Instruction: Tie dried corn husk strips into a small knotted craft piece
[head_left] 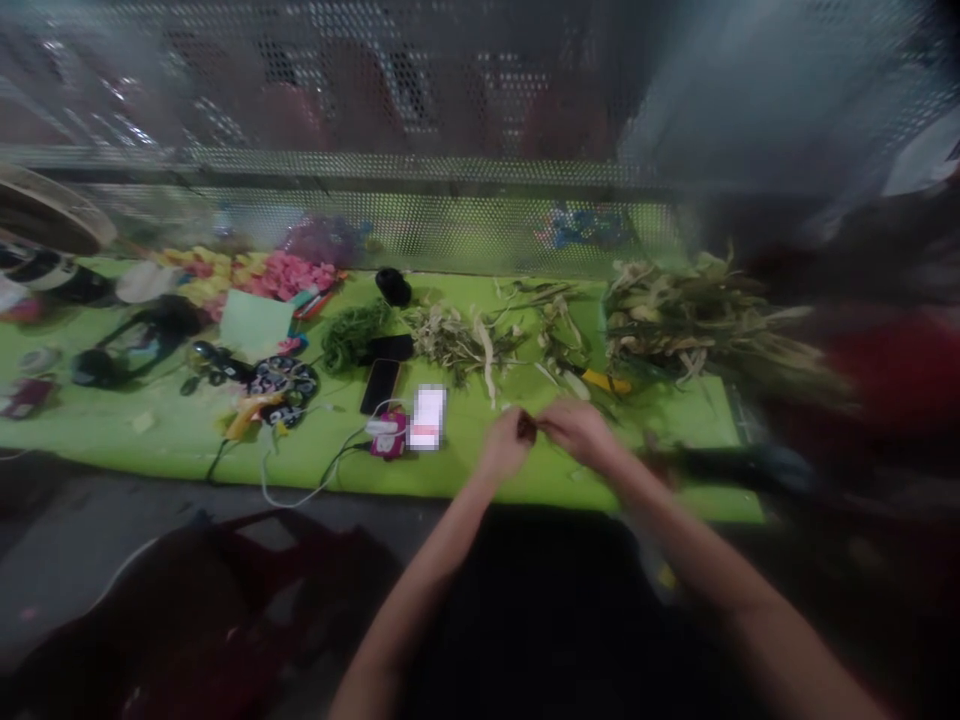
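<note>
Over the front part of the green-covered table (465,480), my two hands meet. My left hand (504,442) is closed around a small dark brown piece (526,428), too blurred to name. My right hand (581,430) pinches at the near side of it, fingertips together; whether they grip the same piece or a strand from it, I cannot tell. Beyond my hands lie dried plant strips (487,355) and a pale bundle of dried stems (446,335). A yellow-handled tool (606,381) rests behind my right hand.
Left of my hands are a lit phone (427,416), a dark phone (380,386), a pink box (388,436) with cables, and green string (352,335). Pink and yellow flowers (292,276) lie farther left. A large dried-leaf heap (675,310) stands right; a perforated metal screen (450,225) runs behind.
</note>
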